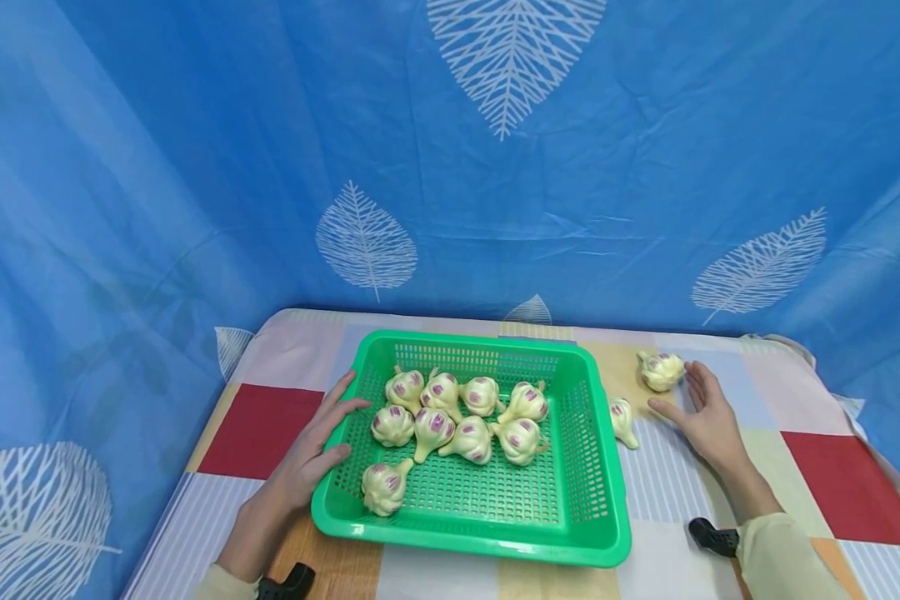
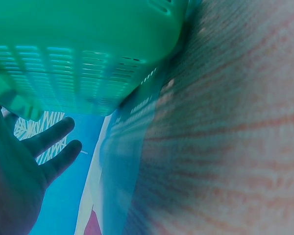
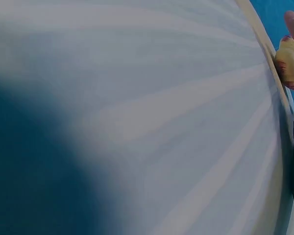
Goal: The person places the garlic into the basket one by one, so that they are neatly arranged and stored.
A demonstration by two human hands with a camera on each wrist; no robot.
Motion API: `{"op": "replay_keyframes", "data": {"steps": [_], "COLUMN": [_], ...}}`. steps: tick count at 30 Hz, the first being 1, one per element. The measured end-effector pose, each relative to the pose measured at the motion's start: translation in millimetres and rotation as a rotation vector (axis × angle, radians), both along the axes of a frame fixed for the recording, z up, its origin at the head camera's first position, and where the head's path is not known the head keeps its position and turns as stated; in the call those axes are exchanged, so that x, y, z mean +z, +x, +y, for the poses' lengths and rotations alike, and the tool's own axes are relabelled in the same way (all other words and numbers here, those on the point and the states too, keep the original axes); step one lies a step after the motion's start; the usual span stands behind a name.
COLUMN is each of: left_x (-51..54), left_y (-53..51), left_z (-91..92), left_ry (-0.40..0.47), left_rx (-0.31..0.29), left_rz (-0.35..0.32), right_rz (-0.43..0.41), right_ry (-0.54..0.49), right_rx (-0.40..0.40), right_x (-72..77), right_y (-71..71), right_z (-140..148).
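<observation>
A green plastic basket (image 1: pixel 480 553) with slotted walls stands on the table, several garlic bulbs (image 1: pixel 434 429) lying inside it, mostly towards the back and left. My left hand (image 1: pixel 307 454) is at the basket's left rim with fingers spread; in the left wrist view, two straight fingers (image 2: pixel 51 137) show outside the wall. Right of the basket, my right hand (image 1: pixel 708 417) reaches to a loose garlic bulb (image 1: pixel 662 372), thumb and fingers apart, fingertips at its right side. Whether they touch it I cannot tell. Another loose garlic bulb (image 1: pixel 622 422) lies against the basket's right side, partly hidden by the rim.
A patchwork-patterned cloth (image 1: pixel 262 429) covers the table. Behind it and to the sides hangs a blue curtain (image 1: pixel 570 192) with white leaf prints. Black straps (image 1: pixel 712 537) are on both wrists.
</observation>
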State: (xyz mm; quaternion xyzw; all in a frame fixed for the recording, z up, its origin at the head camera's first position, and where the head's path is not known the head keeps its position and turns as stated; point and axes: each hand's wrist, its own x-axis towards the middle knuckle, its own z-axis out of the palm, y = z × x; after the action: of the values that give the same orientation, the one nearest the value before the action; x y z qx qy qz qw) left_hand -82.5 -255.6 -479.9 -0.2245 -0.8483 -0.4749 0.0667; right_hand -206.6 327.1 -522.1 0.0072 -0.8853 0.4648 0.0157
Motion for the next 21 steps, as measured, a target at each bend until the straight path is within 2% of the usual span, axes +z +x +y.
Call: {"op": "replay_keyframes", "data": {"steps": [9, 15, 21], "left_x": [1.6, 3.8, 5.5], "left_y": [-0.5, -0.3, 0.0], "left_z": [0.1, 1.0, 2.1], "left_ry": [0.001, 0.007, 0.012], "left_rx": [0.002, -0.001, 0.003], "left_rz": [0.000, -0.015, -0.016], "right_rz": [0.052, 0.062, 0.046], "right_ry": [-0.057, 0.001, 0.072], "right_rx": [0.018, -0.026, -0.075], "right_x": [-1.1, -2.4, 0.5], "right_y": [-23.9, -31.8, -32.6], "right_z": [-8.3, -11.8, -12.5]}}
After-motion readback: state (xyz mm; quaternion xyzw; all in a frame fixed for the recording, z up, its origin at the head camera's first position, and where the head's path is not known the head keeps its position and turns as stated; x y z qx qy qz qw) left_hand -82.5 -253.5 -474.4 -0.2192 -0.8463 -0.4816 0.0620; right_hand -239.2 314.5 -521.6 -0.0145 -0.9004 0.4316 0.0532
